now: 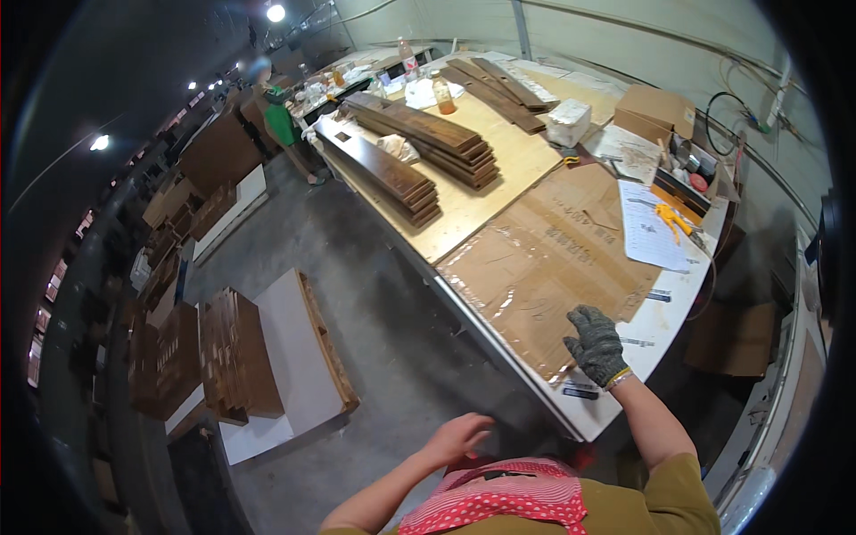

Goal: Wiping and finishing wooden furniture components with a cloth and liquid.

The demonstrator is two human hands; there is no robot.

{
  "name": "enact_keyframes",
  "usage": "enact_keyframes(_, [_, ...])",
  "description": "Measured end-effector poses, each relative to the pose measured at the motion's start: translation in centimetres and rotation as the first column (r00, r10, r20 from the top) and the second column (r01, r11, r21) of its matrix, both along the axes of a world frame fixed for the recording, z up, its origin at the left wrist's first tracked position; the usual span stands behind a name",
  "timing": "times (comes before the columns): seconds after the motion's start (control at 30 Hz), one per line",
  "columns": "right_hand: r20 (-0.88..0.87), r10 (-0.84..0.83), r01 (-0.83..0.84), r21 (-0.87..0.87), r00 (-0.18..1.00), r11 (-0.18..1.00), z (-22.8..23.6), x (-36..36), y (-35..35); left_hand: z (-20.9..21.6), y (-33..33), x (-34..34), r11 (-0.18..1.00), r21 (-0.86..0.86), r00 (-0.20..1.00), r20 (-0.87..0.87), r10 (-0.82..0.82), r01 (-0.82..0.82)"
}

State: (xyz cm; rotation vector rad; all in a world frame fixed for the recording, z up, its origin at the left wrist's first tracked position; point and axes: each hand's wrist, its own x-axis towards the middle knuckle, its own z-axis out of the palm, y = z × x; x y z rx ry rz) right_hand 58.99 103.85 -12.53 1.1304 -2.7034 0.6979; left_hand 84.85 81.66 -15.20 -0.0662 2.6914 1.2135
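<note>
My right hand [596,346], in a dark grey knit glove, is over the near right part of a flattened cardboard sheet [544,259] on the workbench. Its fingers are apart and nothing shows in them. My left hand [456,440] is bare and hangs in front of my red dotted apron [499,499], off the bench. Its fingers are loosely bent, apart, and hold nothing. Beyond the cardboard lie two stacks of dark brown wooden boards, a nearer stack [379,169] and a larger stack [428,134]. A written paper sheet [649,227] overlaps the cardboard's right side.
A yellow tool [673,223] lies on the paper, beside a tool box [682,192]. Farther back are a cardboard box [655,111], a white block [569,122], loose boards [499,89] and bottles [443,94]. Left, stacked boards [236,352] stand on a floor pallet. A person [281,120] stands farther off.
</note>
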Motion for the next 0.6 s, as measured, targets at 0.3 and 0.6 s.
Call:
enact_keyframes(0.3, [-0.044, -0.028, 0.032, 0.103, 0.999, 0.994, -3.7, 2.0, -4.7, 1.2, -13.4, 6.9, 0.886, -0.031, 0.860, 0.229, 0.457, -0.462])
enact_keyframes(0.6, [-0.003, -0.071, 0.070, 0.189, 0.998, 0.979, -3.7, 1.9, -5.3, 0.9, -24.8, -3.5, 0.991, -0.109, 0.997, 0.024, 0.077, -0.074])
